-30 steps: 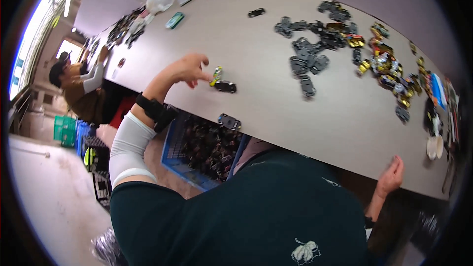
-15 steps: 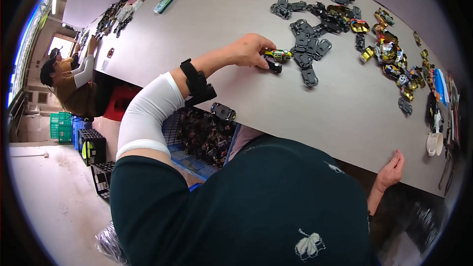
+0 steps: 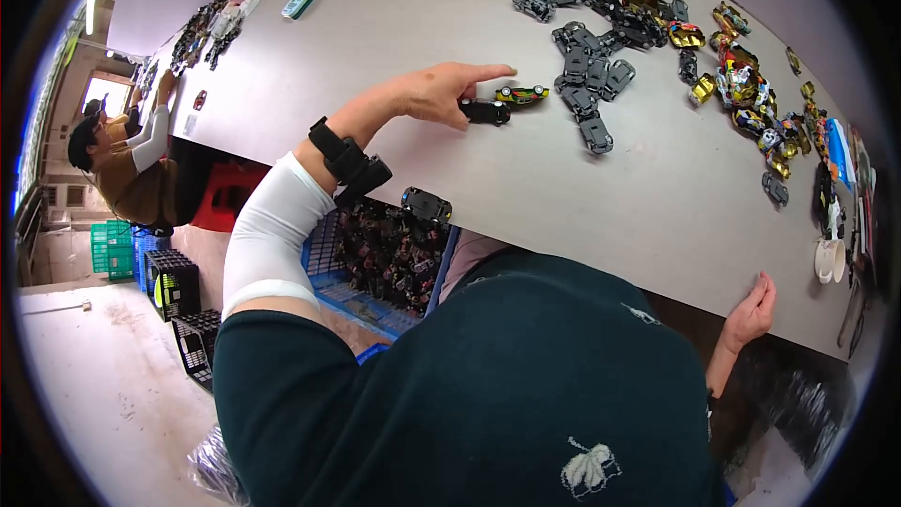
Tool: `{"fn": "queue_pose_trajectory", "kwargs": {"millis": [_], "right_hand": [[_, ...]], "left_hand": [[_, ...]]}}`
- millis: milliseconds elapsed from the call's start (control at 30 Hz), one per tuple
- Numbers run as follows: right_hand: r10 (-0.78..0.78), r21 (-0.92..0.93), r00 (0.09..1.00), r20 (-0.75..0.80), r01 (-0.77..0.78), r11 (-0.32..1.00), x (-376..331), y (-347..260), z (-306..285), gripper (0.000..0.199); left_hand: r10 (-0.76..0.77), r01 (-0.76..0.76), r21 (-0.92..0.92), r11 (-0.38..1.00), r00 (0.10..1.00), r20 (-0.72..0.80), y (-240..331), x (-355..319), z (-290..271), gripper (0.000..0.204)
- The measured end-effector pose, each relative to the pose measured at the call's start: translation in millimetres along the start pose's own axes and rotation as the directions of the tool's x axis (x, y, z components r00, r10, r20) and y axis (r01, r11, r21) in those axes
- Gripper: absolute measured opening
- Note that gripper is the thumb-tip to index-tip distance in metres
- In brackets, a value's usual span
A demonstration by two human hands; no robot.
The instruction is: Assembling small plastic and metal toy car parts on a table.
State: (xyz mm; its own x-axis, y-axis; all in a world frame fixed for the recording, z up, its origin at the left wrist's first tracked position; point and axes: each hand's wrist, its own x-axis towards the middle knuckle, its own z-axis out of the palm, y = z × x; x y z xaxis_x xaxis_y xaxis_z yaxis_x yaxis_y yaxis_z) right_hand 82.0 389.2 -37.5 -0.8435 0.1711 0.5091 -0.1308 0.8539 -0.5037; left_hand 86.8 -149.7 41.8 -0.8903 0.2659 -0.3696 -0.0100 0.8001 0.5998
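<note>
My left hand (image 3: 437, 94) is over the table with its index finger stretched out and the thumb apart from it. Beside the thumb, touching or nearly so, is a black toy car (image 3: 486, 113). A yellow-green toy car (image 3: 523, 94) lies just past it, below the index fingertip, its wheels showing. To their right spreads a cluster of grey and black toy cars (image 3: 576, 66), several with undersides up. At the near right table edge, my right hand (image 3: 750, 315) rests with fingers extended and holds nothing visible.
Gold and multicoloured toy cars (image 3: 741, 84) are heaped at the right, near a white mug (image 3: 830, 261). One dark car (image 3: 426, 206) sits at the near edge above a blue crate (image 3: 375, 312) of small parts. A co-worker (image 3: 131, 160) sits at far left.
My left hand has shifted left, and its index finger has straightened away from the cars. The black and yellow-green cars lie further left of the grey cluster. My right hand stays put.
</note>
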Motion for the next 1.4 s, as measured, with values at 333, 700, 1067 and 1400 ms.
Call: {"fn": "queue_pose_trajectory", "kwargs": {"millis": [333,700,1067,1400], "right_hand": [[0.012,-0.024,0.999,0.029,-0.011,1.000,-7,9,0,0.023],[0.103,-0.016,0.995,0.012,-0.103,0.995,-8,7,-4,0.021],[0.206,0.194,0.965,0.159,-0.236,0.952,9,-11,-3,0.015],[-0.002,0.368,0.892,0.452,-0.184,0.911,45,-72,17,0.013]], "left_hand": [[0.140,-0.123,0.081,0.989,0.954,-0.266,10,-9,-3,0.054],[0.213,-0.238,0.294,0.926,0.970,0.115,23,-24,23,0.034],[-0.019,-0.050,0.479,0.876,0.990,0.138,19,-57,7,0.027],[0.025,0.033,0.113,0.993,0.878,-0.477,58,103,19,0.033]]}}
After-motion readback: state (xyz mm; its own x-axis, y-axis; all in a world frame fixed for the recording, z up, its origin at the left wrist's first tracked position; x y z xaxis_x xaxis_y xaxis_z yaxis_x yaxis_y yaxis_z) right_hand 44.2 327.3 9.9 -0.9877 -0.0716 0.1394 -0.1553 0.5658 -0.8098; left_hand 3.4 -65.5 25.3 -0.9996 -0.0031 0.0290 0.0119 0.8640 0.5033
